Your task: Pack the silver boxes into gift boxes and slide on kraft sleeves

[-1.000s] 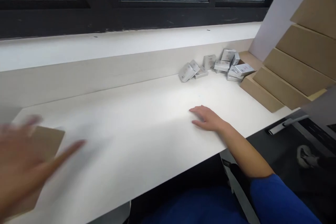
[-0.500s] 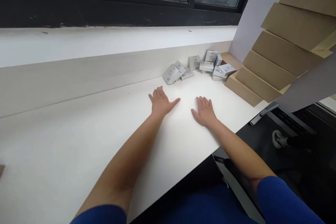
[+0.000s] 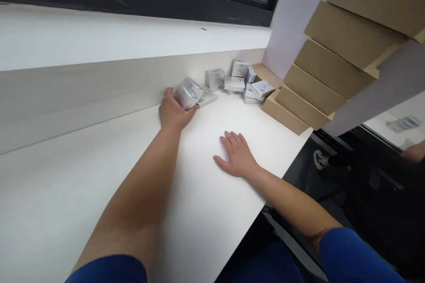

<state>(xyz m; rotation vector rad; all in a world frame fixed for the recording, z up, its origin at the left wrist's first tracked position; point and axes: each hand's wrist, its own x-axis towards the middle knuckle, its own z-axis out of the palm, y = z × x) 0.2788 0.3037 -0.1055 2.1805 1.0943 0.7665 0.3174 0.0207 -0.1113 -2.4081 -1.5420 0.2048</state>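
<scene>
I'm clasping silvery boxes [image 3: 187,93] at the far edge with the left hand [image 3: 172,112], while the right hand [image 3: 237,155] is lying nearer, fingers apart, on the white table [image 3: 206,212].

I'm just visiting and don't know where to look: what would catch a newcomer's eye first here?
Probably the tall stack of brown boxes at the right, rising beside the wall. Next, the left hand near the table's back edge, its fingers and thumb around small silvery boxes. Nearer the front, the right hand is spread palm down at the white table, holding nothing.
</scene>
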